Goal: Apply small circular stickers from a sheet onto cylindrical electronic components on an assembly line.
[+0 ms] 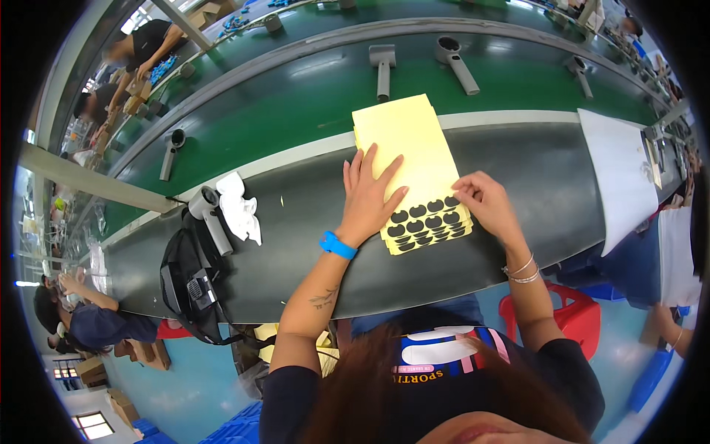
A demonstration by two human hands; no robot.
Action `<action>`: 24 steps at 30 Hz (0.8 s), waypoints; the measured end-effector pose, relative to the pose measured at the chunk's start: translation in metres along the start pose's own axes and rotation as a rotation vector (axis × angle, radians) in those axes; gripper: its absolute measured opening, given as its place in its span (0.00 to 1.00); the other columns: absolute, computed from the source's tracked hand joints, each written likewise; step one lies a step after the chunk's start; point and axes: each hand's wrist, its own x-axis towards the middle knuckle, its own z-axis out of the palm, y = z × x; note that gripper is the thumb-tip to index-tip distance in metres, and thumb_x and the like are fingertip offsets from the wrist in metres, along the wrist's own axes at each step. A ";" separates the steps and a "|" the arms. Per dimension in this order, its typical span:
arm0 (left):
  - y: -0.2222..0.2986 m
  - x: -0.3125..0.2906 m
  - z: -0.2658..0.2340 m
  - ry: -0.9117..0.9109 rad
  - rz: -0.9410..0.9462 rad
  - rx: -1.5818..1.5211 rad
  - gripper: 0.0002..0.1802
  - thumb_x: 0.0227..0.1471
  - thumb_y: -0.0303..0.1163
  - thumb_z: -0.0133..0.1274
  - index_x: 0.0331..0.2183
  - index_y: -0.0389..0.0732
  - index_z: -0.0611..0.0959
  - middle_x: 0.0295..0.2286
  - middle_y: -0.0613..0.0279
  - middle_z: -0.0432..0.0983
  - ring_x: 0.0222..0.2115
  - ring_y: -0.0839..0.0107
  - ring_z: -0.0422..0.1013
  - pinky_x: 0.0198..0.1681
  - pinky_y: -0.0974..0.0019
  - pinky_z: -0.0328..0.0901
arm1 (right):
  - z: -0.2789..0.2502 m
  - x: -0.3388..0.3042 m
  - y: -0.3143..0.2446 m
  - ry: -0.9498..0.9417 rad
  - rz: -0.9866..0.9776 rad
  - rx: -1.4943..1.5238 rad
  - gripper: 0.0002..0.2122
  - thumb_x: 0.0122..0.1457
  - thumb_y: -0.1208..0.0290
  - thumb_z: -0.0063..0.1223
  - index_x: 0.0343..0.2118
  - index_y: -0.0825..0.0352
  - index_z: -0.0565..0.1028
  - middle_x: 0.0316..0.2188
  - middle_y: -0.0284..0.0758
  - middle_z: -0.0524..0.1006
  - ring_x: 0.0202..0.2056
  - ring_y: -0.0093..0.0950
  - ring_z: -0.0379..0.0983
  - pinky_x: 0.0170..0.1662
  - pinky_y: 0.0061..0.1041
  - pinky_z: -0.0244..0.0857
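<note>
A stack of yellow backing sheets (403, 140) lies on the dark work table. Rows of black rounded stickers (416, 224) run along the sheets' near ends. My left hand (368, 196) rests flat on the top sheet, fingers spread, with a blue band at its wrist. At the right edge, by the end of the top sticker row, the thumb and fingers of my right hand (484, 203) are pinched together. Whatever may be between those fingertips is hidden.
Grey hair-dryer-shaped housings (383, 70) stand or lie along the green conveyor belt (296, 115) beyond the table. Another housing (214, 226), a crumpled white cloth (239, 207) and a black bag (188, 274) are at left. White sheeting (617, 170) covers the right end. Other people work nearby.
</note>
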 end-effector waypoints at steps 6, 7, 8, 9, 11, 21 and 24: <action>0.011 0.003 0.002 -0.004 0.022 0.126 0.24 0.54 0.45 0.49 0.52 0.52 0.75 0.60 0.45 0.46 0.61 0.41 0.40 0.60 0.36 0.34 | 0.003 -0.012 0.002 0.066 -0.014 -0.031 0.05 0.50 0.80 0.58 0.31 0.69 0.76 0.24 0.28 0.70 0.22 0.16 0.63 0.26 0.16 0.59; 0.011 0.003 0.003 -0.005 0.014 0.128 0.24 0.54 0.44 0.48 0.52 0.51 0.75 0.60 0.45 0.46 0.61 0.41 0.40 0.61 0.36 0.34 | 0.002 -0.011 0.001 0.049 -0.023 -0.030 0.04 0.51 0.80 0.58 0.30 0.69 0.76 0.24 0.29 0.70 0.22 0.16 0.64 0.26 0.16 0.59; 0.011 0.003 0.003 -0.007 0.006 0.130 0.24 0.54 0.44 0.48 0.52 0.51 0.74 0.60 0.45 0.46 0.61 0.41 0.40 0.61 0.36 0.34 | 0.001 -0.010 0.000 0.031 -0.032 -0.029 0.04 0.51 0.80 0.58 0.29 0.69 0.75 0.24 0.30 0.70 0.22 0.17 0.64 0.26 0.17 0.59; 0.011 0.003 0.003 -0.008 0.009 0.132 0.24 0.54 0.44 0.48 0.52 0.51 0.74 0.60 0.45 0.46 0.61 0.41 0.40 0.61 0.36 0.34 | 0.001 -0.009 0.001 0.034 -0.032 -0.027 0.04 0.51 0.80 0.58 0.29 0.69 0.75 0.24 0.30 0.70 0.22 0.17 0.64 0.26 0.17 0.59; 0.012 0.005 0.005 -0.015 -0.021 0.131 0.24 0.54 0.44 0.48 0.53 0.51 0.74 0.61 0.46 0.46 0.61 0.41 0.40 0.61 0.37 0.34 | 0.000 -0.007 0.003 0.084 -0.017 0.021 0.04 0.51 0.81 0.58 0.29 0.69 0.75 0.24 0.30 0.69 0.23 0.18 0.65 0.26 0.18 0.59; 0.014 0.008 -0.003 -0.026 0.003 0.164 0.25 0.53 0.45 0.49 0.53 0.53 0.73 0.60 0.46 0.48 0.60 0.43 0.44 0.61 0.37 0.37 | 0.002 -0.003 -0.005 0.106 -0.033 0.079 0.05 0.50 0.81 0.58 0.29 0.69 0.74 0.23 0.32 0.70 0.23 0.21 0.65 0.28 0.20 0.61; 0.016 0.011 -0.011 -0.003 0.004 0.164 0.26 0.53 0.45 0.50 0.53 0.53 0.73 0.60 0.46 0.49 0.60 0.42 0.44 0.60 0.38 0.38 | -0.004 0.000 -0.007 0.058 -0.059 -0.005 0.04 0.49 0.79 0.59 0.27 0.69 0.74 0.23 0.32 0.70 0.22 0.22 0.65 0.28 0.21 0.61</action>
